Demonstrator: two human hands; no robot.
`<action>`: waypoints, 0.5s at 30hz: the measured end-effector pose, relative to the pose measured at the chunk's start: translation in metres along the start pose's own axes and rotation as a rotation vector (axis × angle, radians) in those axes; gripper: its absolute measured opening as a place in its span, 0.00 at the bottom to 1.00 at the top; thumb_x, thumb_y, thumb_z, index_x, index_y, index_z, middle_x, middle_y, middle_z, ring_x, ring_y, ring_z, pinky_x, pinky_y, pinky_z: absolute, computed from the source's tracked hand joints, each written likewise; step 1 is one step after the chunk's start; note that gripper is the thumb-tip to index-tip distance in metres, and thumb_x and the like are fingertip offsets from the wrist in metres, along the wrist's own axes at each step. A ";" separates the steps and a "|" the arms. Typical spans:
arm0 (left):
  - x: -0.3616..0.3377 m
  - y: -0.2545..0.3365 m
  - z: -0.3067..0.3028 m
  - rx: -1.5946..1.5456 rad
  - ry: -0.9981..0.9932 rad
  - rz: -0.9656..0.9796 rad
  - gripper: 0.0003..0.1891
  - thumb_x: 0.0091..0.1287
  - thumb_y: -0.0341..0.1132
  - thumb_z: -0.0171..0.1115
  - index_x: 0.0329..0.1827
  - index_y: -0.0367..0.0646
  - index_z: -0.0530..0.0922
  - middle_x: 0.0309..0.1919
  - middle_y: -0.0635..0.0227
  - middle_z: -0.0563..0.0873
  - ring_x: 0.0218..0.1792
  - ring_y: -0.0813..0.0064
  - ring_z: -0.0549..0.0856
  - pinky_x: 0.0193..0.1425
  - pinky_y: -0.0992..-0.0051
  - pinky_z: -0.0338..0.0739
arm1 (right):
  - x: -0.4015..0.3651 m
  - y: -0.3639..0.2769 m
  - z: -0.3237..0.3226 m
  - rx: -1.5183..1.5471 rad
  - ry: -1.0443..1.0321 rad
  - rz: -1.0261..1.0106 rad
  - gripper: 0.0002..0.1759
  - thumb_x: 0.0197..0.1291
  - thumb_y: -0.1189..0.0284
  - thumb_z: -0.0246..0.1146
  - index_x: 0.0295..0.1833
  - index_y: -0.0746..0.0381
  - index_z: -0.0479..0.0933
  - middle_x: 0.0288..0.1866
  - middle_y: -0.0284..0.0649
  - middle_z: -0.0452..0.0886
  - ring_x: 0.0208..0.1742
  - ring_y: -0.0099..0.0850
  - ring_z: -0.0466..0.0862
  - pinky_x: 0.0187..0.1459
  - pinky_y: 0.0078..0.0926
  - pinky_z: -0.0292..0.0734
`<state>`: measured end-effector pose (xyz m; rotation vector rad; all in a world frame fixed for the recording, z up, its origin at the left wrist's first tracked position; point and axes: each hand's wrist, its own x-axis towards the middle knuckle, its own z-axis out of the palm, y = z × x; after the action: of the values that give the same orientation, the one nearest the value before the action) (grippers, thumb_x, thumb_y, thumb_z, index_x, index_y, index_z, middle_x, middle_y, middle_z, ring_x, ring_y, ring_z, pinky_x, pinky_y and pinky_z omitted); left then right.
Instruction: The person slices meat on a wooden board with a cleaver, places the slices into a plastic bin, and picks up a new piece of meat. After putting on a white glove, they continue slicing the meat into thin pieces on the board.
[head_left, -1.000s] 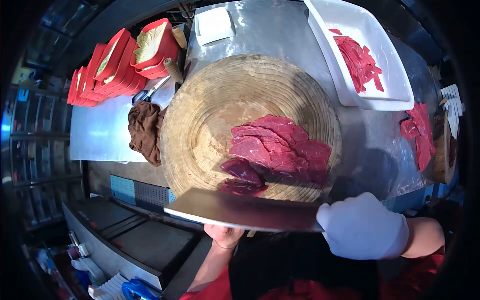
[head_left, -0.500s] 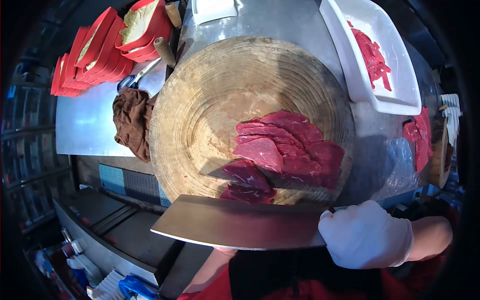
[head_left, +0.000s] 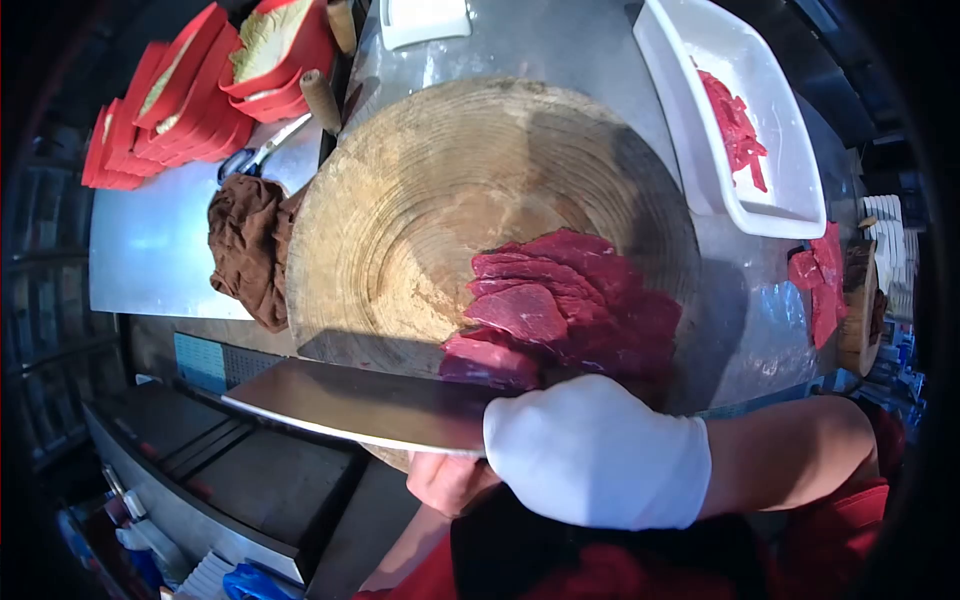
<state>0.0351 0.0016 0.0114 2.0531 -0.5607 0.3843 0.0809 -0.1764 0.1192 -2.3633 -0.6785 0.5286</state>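
My right hand (head_left: 600, 455), in a white glove, is closed around the handle of a wide cleaver (head_left: 350, 400). The blade points left and lies across the near edge of a round wooden chopping block (head_left: 390, 210). Overlapping slices of raw red meat (head_left: 570, 305) lie on the block, just beyond the blade. My bare left hand (head_left: 450, 482) is below the blade at the near side, beside my right hand. Its fingers are largely hidden by the cleaver and glove, so its grip does not show.
A white tub (head_left: 735, 200) with meat strips stands at the right, more meat (head_left: 825, 290) beside it. Upper left are red trays (head_left: 205, 100) with leaves and scissors (head_left: 270, 142). A brown cloth (head_left: 245, 250) lies against the block's left side.
My right hand and the cleaver have moved left and slightly up in view. The nearest meat pieces are now closer to the pile. More of my left hand shows below the blade.
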 end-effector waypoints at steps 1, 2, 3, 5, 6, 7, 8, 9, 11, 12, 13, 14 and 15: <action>0.005 0.002 0.001 0.025 -0.003 0.035 0.14 0.53 0.31 0.79 0.41 0.40 0.84 0.40 0.61 0.88 0.41 0.57 0.88 0.49 0.61 0.81 | -0.001 0.000 -0.002 -0.007 -0.002 0.042 0.06 0.54 0.72 0.61 0.30 0.63 0.75 0.21 0.43 0.79 0.23 0.41 0.85 0.26 0.39 0.79; 0.002 0.003 0.004 0.054 0.044 0.045 0.14 0.53 0.30 0.78 0.41 0.41 0.84 0.40 0.61 0.87 0.41 0.57 0.87 0.49 0.61 0.81 | -0.006 0.001 -0.003 0.006 -0.015 0.081 0.07 0.54 0.71 0.61 0.30 0.65 0.76 0.21 0.46 0.80 0.24 0.44 0.85 0.27 0.41 0.80; 0.000 0.002 0.007 0.084 0.093 0.059 0.13 0.54 0.29 0.78 0.41 0.41 0.84 0.40 0.61 0.87 0.41 0.57 0.87 0.50 0.62 0.81 | -0.014 0.001 -0.007 0.014 -0.077 0.119 0.07 0.55 0.72 0.60 0.30 0.65 0.76 0.21 0.47 0.80 0.24 0.46 0.85 0.27 0.43 0.80; 0.005 0.006 0.002 0.109 0.057 0.062 0.13 0.48 0.24 0.76 0.38 0.40 0.84 0.38 0.63 0.85 0.41 0.58 0.85 0.47 0.64 0.80 | -0.045 0.009 -0.015 -0.024 -0.032 0.103 0.06 0.55 0.72 0.60 0.31 0.65 0.76 0.21 0.49 0.80 0.24 0.48 0.85 0.27 0.45 0.80; 0.006 0.007 0.001 0.098 0.063 0.071 0.13 0.47 0.23 0.75 0.37 0.40 0.84 0.37 0.63 0.85 0.40 0.59 0.84 0.46 0.65 0.80 | -0.058 0.017 -0.021 -0.088 -0.116 0.161 0.06 0.54 0.73 0.60 0.31 0.65 0.76 0.21 0.49 0.80 0.24 0.48 0.84 0.26 0.45 0.79; 0.006 0.008 0.002 0.087 0.073 0.077 0.13 0.46 0.22 0.74 0.36 0.40 0.85 0.37 0.63 0.84 0.40 0.60 0.84 0.45 0.65 0.80 | -0.069 0.025 -0.028 -0.154 -0.201 0.218 0.06 0.54 0.73 0.60 0.31 0.65 0.76 0.20 0.49 0.79 0.23 0.49 0.84 0.26 0.45 0.79; 0.005 0.008 0.005 0.126 0.095 0.078 0.11 0.49 0.24 0.73 0.36 0.42 0.84 0.37 0.63 0.83 0.40 0.60 0.82 0.46 0.67 0.78 | -0.080 0.028 -0.031 -0.173 -0.094 0.200 0.05 0.53 0.73 0.60 0.31 0.64 0.75 0.20 0.47 0.78 0.22 0.47 0.83 0.24 0.43 0.78; 0.003 0.008 0.007 0.129 0.095 0.085 0.11 0.49 0.24 0.73 0.36 0.42 0.84 0.37 0.63 0.83 0.40 0.60 0.82 0.46 0.67 0.78 | -0.084 0.025 -0.033 -0.173 -0.087 0.198 0.05 0.53 0.73 0.60 0.31 0.64 0.75 0.20 0.47 0.78 0.22 0.47 0.83 0.24 0.43 0.78; 0.001 0.009 0.005 0.161 0.089 0.076 0.12 0.49 0.23 0.73 0.37 0.43 0.84 0.38 0.65 0.83 0.39 0.61 0.82 0.45 0.66 0.78 | -0.094 0.015 -0.035 -0.199 -0.069 0.255 0.04 0.53 0.73 0.60 0.31 0.63 0.75 0.19 0.44 0.78 0.21 0.44 0.83 0.22 0.39 0.77; 0.004 0.011 0.004 0.147 0.084 0.075 0.15 0.46 0.21 0.74 0.39 0.42 0.84 0.37 0.64 0.83 0.41 0.61 0.83 0.46 0.66 0.79 | -0.100 0.010 -0.036 -0.269 -0.111 0.197 0.04 0.52 0.72 0.60 0.31 0.62 0.74 0.19 0.41 0.77 0.20 0.39 0.83 0.21 0.36 0.76; -0.003 0.005 0.004 0.132 0.115 0.082 0.17 0.48 0.23 0.75 0.43 0.43 0.84 0.38 0.61 0.85 0.41 0.59 0.85 0.47 0.63 0.80 | -0.104 0.004 -0.041 -0.214 -0.095 0.163 0.04 0.52 0.72 0.60 0.31 0.61 0.74 0.20 0.39 0.77 0.19 0.36 0.82 0.20 0.35 0.76; -0.012 0.001 0.000 0.140 0.089 0.090 0.18 0.49 0.24 0.76 0.44 0.43 0.84 0.39 0.60 0.86 0.40 0.58 0.86 0.47 0.62 0.80 | -0.109 -0.002 -0.045 -0.208 -0.120 0.166 0.05 0.53 0.71 0.60 0.32 0.62 0.74 0.21 0.39 0.77 0.19 0.35 0.82 0.20 0.34 0.76; -0.025 -0.004 -0.003 0.147 0.064 0.100 0.18 0.50 0.25 0.77 0.46 0.43 0.84 0.39 0.59 0.87 0.39 0.57 0.87 0.48 0.61 0.81 | -0.113 -0.006 -0.047 -0.204 -0.144 0.170 0.06 0.53 0.71 0.60 0.33 0.62 0.75 0.21 0.39 0.77 0.20 0.34 0.83 0.19 0.34 0.76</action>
<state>0.0161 0.0118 -0.0018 2.1492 -0.6134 0.5632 0.0139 -0.2596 0.1804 -2.6091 -0.6236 0.7398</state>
